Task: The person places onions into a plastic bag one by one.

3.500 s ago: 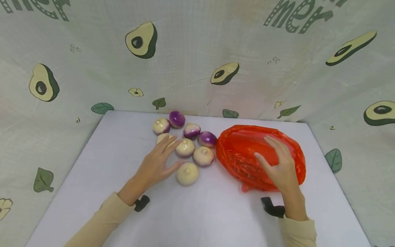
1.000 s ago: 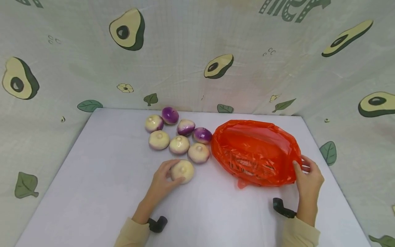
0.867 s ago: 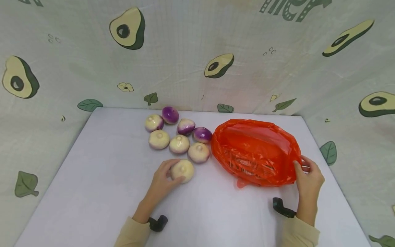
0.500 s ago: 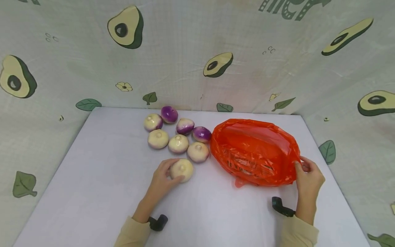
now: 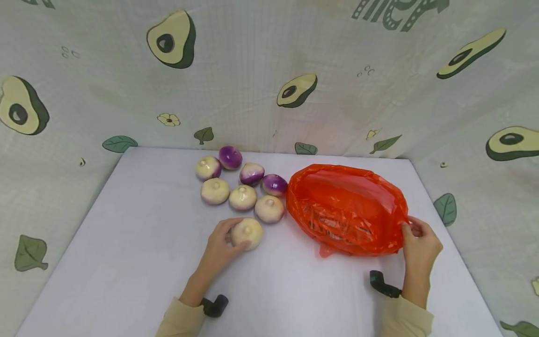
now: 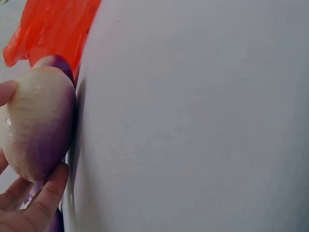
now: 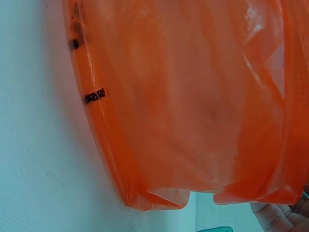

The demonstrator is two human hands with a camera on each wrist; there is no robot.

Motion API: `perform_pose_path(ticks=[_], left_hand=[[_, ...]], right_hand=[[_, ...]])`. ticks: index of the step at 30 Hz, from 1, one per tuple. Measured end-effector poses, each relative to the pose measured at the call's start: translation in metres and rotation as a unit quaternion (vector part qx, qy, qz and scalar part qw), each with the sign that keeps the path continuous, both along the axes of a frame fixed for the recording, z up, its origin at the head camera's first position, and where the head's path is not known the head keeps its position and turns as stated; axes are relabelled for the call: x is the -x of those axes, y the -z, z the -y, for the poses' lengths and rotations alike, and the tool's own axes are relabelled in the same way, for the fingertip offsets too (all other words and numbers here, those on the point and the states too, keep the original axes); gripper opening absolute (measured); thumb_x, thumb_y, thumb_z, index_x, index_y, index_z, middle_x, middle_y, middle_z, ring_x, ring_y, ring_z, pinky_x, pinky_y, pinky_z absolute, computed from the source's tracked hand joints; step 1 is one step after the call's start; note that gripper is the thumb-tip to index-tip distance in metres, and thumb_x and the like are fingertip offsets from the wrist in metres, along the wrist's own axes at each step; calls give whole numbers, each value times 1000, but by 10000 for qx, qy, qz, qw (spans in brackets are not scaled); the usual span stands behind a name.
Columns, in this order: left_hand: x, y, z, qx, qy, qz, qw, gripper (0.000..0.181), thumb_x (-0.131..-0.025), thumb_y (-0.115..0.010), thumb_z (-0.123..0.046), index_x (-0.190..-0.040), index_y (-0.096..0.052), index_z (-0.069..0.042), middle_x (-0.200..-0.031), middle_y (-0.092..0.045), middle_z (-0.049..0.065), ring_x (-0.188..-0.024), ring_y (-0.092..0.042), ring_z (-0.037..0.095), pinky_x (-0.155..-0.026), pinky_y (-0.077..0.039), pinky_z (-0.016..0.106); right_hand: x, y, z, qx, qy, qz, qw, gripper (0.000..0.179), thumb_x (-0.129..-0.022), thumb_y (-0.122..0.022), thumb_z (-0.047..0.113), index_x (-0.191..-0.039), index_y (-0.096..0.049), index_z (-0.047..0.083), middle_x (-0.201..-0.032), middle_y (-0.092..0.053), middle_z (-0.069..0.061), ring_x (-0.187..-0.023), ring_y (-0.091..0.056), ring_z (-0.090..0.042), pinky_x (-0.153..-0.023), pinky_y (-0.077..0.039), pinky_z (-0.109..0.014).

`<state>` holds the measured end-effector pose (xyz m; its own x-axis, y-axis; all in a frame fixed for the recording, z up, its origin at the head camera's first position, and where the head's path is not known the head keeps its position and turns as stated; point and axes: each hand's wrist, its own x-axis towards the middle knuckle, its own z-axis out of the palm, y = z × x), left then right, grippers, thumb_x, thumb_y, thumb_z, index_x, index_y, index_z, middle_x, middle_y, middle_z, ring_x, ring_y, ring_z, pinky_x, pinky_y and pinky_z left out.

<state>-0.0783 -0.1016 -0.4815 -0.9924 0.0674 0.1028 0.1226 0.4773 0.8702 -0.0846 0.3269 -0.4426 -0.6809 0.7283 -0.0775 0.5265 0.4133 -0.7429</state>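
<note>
Thumb and fingers of my left hand (image 5: pixel 221 245) curl round the left side of a cream-topped turnip (image 5: pixel 248 233), nearest of the group. In the left wrist view this turnip (image 6: pixel 41 121) has a purple underside and sits on or very close to the table. With my right hand (image 5: pixel 421 245) I pinch the right edge of an open red plastic bag (image 5: pixel 337 224). The right wrist view is mostly filled by the bag's wall (image 7: pixel 183 106), with a few fingers (image 7: pixel 275 217) showing at its lower right corner. The bag's mouth faces up, and I see nothing inside.
Several more turnips lie behind my left hand, including a pinkish-cream one (image 5: pixel 269 209) and a purple one (image 5: pixel 274 185) beside the bag's left edge. Everything stands on a white table (image 5: pixel 139 224). Behind hangs a cloth (image 5: pixel 244 79) printed with avocados.
Earlier both hands hovered with spread fingers, the left by the turnips, the right over the bag. Since then the left has gripped the front turnip and the right has taken the bag's right edge.
</note>
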Motion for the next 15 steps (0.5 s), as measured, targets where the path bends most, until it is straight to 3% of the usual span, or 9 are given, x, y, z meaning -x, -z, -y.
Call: perform_pose_path(ticks=[15], left_hand=[[0, -2, 0, 57, -111, 85, 9999, 55, -71, -79, -21, -120, -56, -11, -118, -53, 10, -96, -54, 20, -77, -52, 31]], right_hand=[[-1, 2, -2, 147, -17, 69, 9999, 46, -93, -47, 41, -133, -52, 20, -117, -54, -6, -88, -46, -5, -94, -47, -27]])
